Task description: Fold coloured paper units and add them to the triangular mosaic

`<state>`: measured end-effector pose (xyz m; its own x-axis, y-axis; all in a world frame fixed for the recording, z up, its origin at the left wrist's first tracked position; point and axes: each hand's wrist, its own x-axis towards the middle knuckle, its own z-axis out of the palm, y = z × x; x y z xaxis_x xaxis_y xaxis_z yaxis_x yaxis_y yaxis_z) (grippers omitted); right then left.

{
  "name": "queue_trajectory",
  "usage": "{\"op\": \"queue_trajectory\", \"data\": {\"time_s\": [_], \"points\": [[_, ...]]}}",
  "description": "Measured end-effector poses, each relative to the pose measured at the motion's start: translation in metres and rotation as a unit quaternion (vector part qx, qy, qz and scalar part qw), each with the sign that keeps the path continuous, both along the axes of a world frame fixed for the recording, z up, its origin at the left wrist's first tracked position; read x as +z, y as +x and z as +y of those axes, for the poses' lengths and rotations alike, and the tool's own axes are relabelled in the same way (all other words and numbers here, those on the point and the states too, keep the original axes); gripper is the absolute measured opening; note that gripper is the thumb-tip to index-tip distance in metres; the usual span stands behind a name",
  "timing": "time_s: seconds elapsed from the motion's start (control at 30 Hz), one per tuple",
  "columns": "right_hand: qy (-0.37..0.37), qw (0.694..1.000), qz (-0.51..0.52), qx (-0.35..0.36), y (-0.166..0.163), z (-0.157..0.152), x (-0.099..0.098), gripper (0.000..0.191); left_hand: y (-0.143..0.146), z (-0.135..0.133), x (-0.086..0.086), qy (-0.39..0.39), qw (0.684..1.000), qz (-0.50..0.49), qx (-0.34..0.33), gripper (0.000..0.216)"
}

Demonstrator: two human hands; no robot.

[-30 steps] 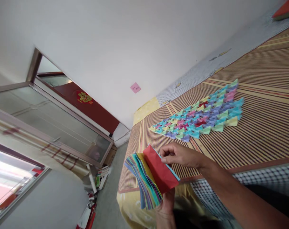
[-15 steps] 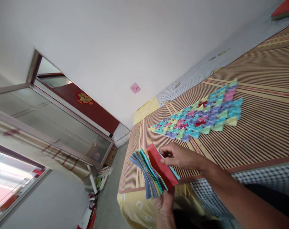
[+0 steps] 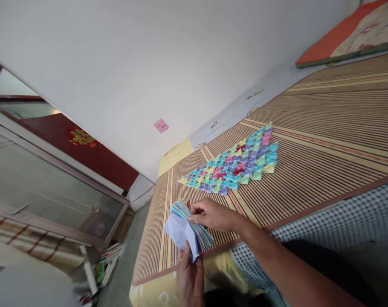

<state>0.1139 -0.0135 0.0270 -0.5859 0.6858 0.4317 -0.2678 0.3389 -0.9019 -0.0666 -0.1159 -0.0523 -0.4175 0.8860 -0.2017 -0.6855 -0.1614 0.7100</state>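
Observation:
A stack of coloured paper sheets, fanned at its edges and with a pale lavender sheet facing me, is held over the near corner of the mat. My left hand grips it from below, thumb across the front. At the upper right edge, the bent fingers of my right hand pinch the fanned sheets. A bit of red paper pokes out behind the stack near those fingertips. Beyond my hands, rows of small folded paper pieces in blue, purple, pink, yellow and green form a triangle on the striped mat.
The mat covers a bed against the white wall, where a pink note is stuck. An orange folded quilt lies at the far right. On the left are a glass-paned door and clutter on the floor.
The view has swung right. The stack has turned so a lavender sheet faces me instead of the red one. My right hand has moved onto the fanned edge.

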Motion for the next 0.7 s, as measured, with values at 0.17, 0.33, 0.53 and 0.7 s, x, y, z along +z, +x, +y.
{"op": "queue_trajectory", "data": {"time_s": [0.17, 0.33, 0.53, 0.7], "points": [[-0.027, 0.999, 0.009, 0.031, 0.0, 0.002, -0.004, 0.037, 0.0, 0.001, 0.004, -0.019, 0.999, 0.017, -0.026, 0.045], [-0.069, 0.995, 0.021, 0.066, -0.002, 0.005, -0.01, 0.044, -0.012, 0.0, -0.016, -0.012, 0.994, 0.011, -0.108, 0.045], [-0.09, 0.992, 0.041, 0.077, -0.01, 0.011, -0.019, 0.038, -0.031, -0.003, -0.041, 0.051, 0.985, 0.034, -0.163, 0.044], [-0.088, 0.991, 0.051, 0.088, -0.016, 0.009, -0.02, 0.029, -0.036, -0.009, -0.037, 0.08, 0.986, 0.012, -0.148, 0.041]]}}
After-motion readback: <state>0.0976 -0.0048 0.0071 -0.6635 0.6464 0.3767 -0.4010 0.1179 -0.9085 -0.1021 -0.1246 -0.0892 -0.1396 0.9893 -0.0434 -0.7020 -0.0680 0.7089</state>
